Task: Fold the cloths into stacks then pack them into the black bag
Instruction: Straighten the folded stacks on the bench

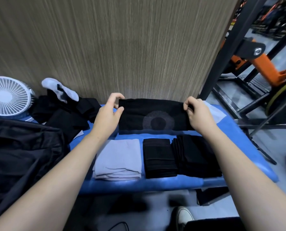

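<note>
A black cloth with a grey ring print (155,116) lies stretched across the far part of the blue table (139,184). My left hand (108,114) pinches its far left corner and my right hand (198,113) pinches its far right corner. In front of it sit three folded stacks: a light grey one (119,159), a black one (159,158) and another black one (197,157). The black bag (20,157) lies open at the left. A heap of unfolded dark cloths (69,114) with a pale grey-white piece (60,90) on top sits at the back left.
A white fan (7,95) stands at the far left by the wood-grain wall. A black metal frame (238,52) and orange machine parts (262,65) stand to the right of the table. A shoe (184,215) shows on the floor below.
</note>
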`<state>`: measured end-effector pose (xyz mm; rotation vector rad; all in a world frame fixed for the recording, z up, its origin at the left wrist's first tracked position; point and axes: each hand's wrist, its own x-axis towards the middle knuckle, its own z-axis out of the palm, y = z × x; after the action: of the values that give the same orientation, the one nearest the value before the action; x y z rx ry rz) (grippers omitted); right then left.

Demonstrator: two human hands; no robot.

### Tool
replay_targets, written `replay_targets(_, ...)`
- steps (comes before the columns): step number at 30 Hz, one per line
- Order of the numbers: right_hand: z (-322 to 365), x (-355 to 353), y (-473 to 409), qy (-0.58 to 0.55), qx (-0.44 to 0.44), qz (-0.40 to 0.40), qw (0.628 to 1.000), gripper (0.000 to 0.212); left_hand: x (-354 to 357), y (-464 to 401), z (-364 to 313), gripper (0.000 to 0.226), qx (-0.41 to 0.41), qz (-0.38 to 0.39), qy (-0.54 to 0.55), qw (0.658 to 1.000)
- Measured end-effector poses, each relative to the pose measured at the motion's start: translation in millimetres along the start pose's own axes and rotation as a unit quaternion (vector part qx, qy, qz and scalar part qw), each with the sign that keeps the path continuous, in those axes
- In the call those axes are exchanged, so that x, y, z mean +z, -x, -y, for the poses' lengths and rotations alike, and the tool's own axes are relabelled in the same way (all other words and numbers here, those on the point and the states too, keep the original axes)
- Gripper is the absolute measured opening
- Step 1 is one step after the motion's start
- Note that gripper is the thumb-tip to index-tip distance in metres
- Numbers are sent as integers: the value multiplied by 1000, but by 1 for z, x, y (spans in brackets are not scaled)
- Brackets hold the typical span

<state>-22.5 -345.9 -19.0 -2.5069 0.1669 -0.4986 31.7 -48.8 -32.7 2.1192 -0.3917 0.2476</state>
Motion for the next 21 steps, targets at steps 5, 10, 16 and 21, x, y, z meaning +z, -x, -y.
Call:
replay_targets(5,-1,8,-2,-25,92,88,992,13,-1,-2,19,34,-32,91,-56,994)
replay_targets(10,0,8,3,-116,162,172,965,8,1,0,20,20,-53,136,-74,987)
replay_targets(16,-6,1,3,-88,195,215,953,13,2,-1,21,19,-64,139,-79,985)
replay_targets(21,-3,5,4,-14,149,201,968,12,1,0,21,20,-69,154,-58,984)
